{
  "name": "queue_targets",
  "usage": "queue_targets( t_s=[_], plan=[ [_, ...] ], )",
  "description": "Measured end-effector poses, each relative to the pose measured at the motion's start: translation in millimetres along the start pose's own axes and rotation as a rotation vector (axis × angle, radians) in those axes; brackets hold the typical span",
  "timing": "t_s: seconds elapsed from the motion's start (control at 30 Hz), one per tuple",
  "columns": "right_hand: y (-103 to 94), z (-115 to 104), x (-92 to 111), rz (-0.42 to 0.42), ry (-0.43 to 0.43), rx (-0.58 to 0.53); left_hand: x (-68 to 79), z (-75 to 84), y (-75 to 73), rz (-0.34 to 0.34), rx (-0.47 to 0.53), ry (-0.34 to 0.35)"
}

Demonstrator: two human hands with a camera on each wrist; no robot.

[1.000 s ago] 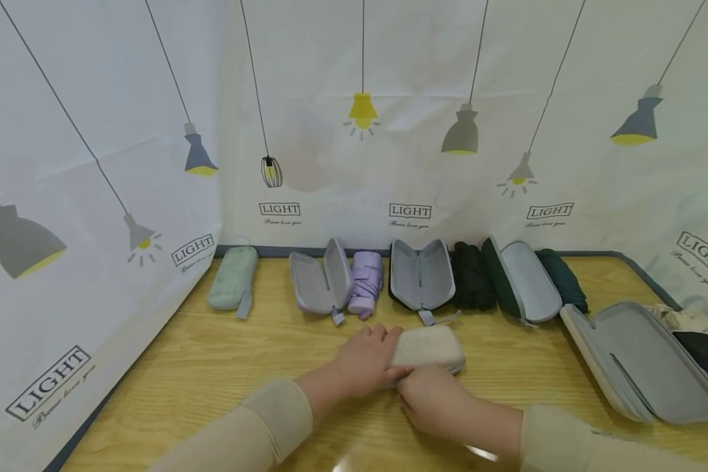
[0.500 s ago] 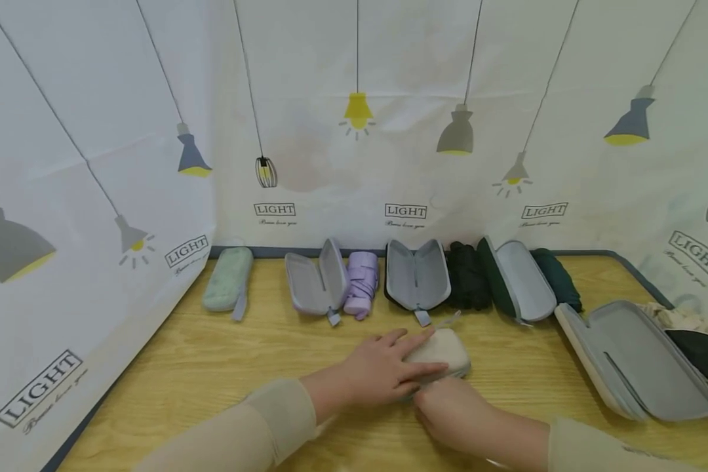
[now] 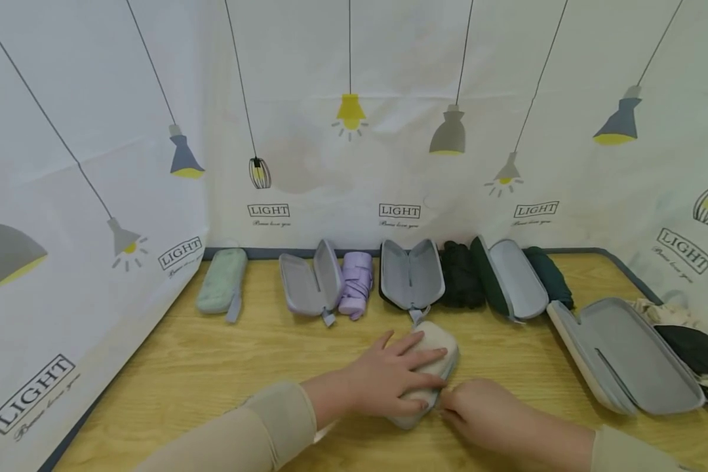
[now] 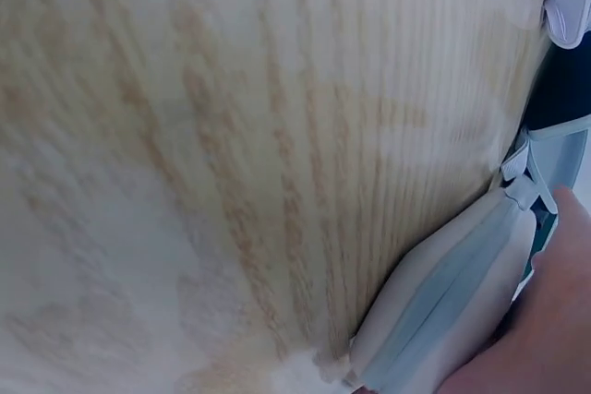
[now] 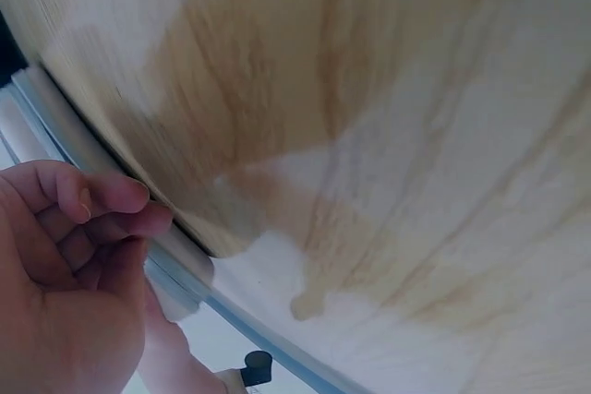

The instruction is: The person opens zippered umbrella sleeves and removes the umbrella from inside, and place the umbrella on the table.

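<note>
Resting the left hand point(image 3: 379, 381), fingers spread and nearly straight, across the top of the cream case point(image 3: 435, 336), lying aslant on the wooden table point(image 3: 271, 351) just in front of the open black case point(image 3: 427, 269). Curling the right hand's point(image 3: 480, 412) fingers at its right edge, thumb drawn to the fingertips, but cannot tell whether pinching anything. Facing, farther back, the mint case point(image 3: 219, 282), purple roll point(image 3: 355, 278) and black bundle point(image 3: 463, 278).
</note>
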State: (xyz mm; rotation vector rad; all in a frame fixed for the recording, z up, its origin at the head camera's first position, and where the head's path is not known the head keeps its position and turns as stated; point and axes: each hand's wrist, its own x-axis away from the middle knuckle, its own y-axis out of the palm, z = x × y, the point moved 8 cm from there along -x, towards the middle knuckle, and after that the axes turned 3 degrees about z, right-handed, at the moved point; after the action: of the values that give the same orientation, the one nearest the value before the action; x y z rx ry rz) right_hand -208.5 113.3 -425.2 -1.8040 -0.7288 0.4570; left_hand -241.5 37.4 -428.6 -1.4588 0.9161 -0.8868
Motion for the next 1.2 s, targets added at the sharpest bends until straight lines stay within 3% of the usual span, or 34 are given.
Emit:
queue_targets(
  t_s=[0.17, 0.33, 0.6, 0.83, 1.0, 1.2],
  plan=[
    [-1.2, 8, 8, -0.029, 0.023, -0.038, -1.5, 3.9, -2.2, 0.012, 0.020, 0.024],
    [-9.0, 16, 11, 0.017, 0.034, 0.003, -2.5, -4.0, 0.7, 0.018, 0.041, 0.012],
    [-21.6, 22, 4, 0.084, 0.018, 0.086, -3.2, -17.8, 4.8, 0.046, -0.036, 0.041],
    [-28.6, 27, -6, 0.135, -0.004, 0.142, -0.4, -32.9, 7.0, 0.007, -0.069, 0.043],
    [-29.3, 38, -7, 0.146, 0.042, 0.197, 6.8, -49.9, 10.9, 0.028, -0.050, 0.018],
    [-30.9, 49, 1, 0.143, 0.069, 0.149, 24.1, -68.4, 14.8, 0.052, -0.004, -0.045]
  ],
)
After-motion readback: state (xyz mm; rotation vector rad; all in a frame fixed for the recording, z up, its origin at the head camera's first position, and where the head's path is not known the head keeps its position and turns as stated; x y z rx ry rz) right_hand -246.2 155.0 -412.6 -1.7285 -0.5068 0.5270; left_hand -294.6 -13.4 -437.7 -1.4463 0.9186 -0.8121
